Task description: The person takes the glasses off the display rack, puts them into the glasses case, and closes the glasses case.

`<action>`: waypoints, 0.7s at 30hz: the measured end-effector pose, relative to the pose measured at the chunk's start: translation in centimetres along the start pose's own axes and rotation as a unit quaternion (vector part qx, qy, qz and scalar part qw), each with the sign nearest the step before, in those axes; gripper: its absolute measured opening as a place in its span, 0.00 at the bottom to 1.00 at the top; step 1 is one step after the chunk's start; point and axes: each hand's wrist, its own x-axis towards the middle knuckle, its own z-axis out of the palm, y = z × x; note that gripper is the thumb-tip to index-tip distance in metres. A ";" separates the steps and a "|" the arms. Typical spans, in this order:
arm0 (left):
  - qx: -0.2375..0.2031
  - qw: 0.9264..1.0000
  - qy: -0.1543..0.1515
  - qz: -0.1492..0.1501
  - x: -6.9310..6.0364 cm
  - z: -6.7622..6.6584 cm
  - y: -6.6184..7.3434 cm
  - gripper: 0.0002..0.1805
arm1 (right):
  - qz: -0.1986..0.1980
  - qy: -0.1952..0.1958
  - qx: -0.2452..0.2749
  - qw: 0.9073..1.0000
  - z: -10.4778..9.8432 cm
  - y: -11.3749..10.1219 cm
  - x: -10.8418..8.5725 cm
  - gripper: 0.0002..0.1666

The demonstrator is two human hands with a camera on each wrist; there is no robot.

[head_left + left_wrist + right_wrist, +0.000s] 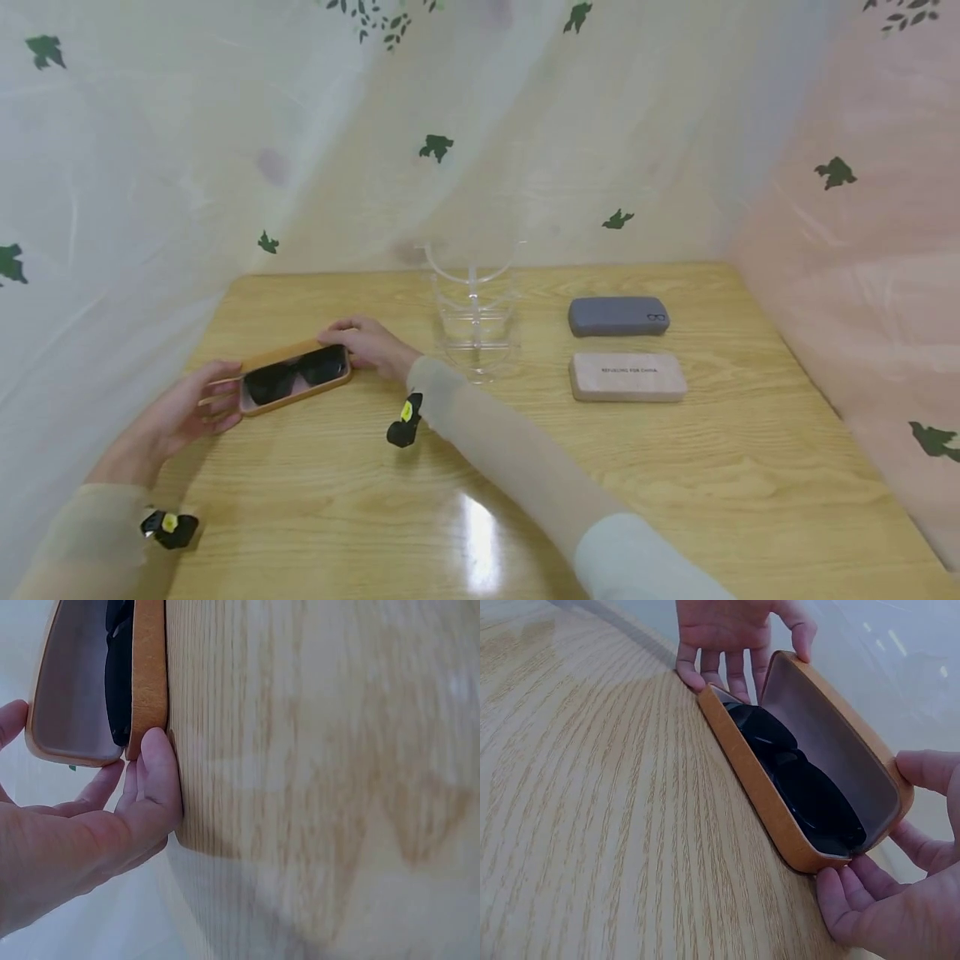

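A tan glasses case (754, 784) stands on the left of the table with its lid raised. Dark sunglasses (817, 799) lie inside it, lenses showing in the head view. My left hand (187, 408) holds the case's left end; in the right wrist view its thumb touches the lid's edge and its fingers are at the base. At the opposite end my right hand (371, 346) grips the case, thumb on the lid (840, 712) and lower fingers against the base. Both hands also appear in the right wrist view.
A clear acrylic display stand (474, 317) rises at the table's back middle, close to the right forearm. On the right lie a grey-blue glasses case (618, 317) and, nearer, a pale pink glasses case (628, 377). Patterned cloth (510, 183) hangs behind the wooden table (712, 483).
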 end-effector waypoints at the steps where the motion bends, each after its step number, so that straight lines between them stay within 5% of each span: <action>1: 0.003 1.000 0.001 0.000 0.0 0.0 0.0 0.07 | 0.004 -0.001 0.001 1.000 0.0 0.0 0.0 0.19; 12: 0.014 1.000 -0.017 0.016 0.1 -0.4 -0.3 0.07 | 0.021 -0.046 0.007 0.999 -1.1 0.2 0.2 0.34; 18: 0.086 0.995 -0.030 0.047 0.2 -0.3 -1.2 0.39 | -0.002 -0.019 -0.061 0.998 -1.0 0.6 0.0 0.31; 21: 0.115 0.991 -0.033 0.060 0.2 -0.2 -1.4 0.43 | -0.014 -0.013 -0.080 0.997 -1.0 0.7 -0.1 0.32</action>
